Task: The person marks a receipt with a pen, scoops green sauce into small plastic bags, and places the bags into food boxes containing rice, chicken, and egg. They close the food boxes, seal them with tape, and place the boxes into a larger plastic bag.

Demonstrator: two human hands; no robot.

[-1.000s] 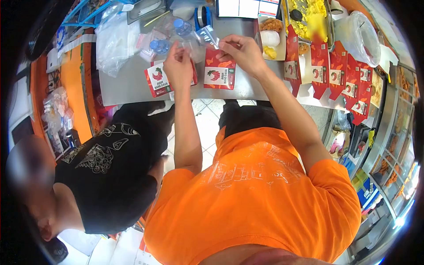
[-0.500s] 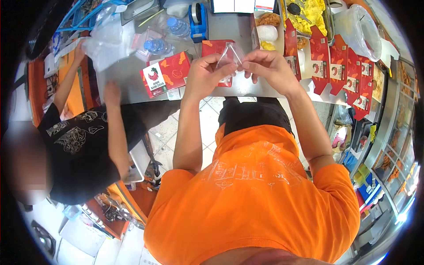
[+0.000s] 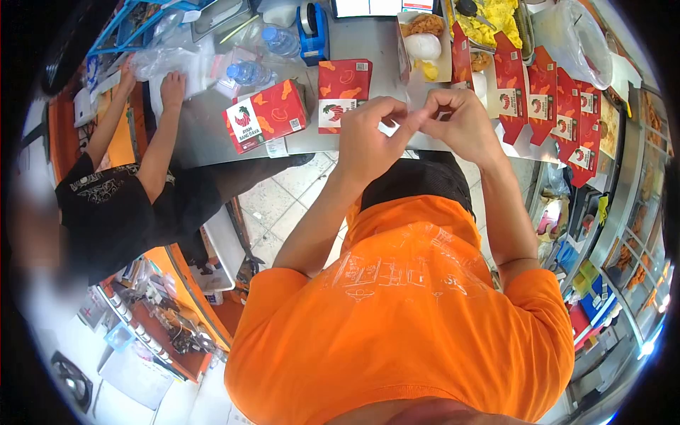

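Both hands are held together just above the near edge of the counter. My left hand (image 3: 377,138) is closed in a pinch, with its thumb reaching to the fingers of my right hand (image 3: 459,126), which are also pinched. Between them is a small clear plastic bag (image 3: 416,91), faint and partly hidden by the fingers. Left of my hands lies a red printed box (image 3: 345,79). Farther left stands a closed red and white box (image 3: 273,113). Beyond my hands, an open box (image 3: 404,60) holds rice, fried chicken and something yellow.
Several open red boxes (image 3: 542,92) stand in a row at the right. Behind them is a tray of yellow food (image 3: 496,25). A blue tape dispenser (image 3: 312,35) and water bottles (image 3: 248,73) are at the back left. A co-worker (image 3: 120,205) handles plastic bags at the far left.
My hands have moved right and slightly nearer to me with the plastic bag, uncovering the red box behind. The co-worker's nearer hand has moved up to the plastic bags.
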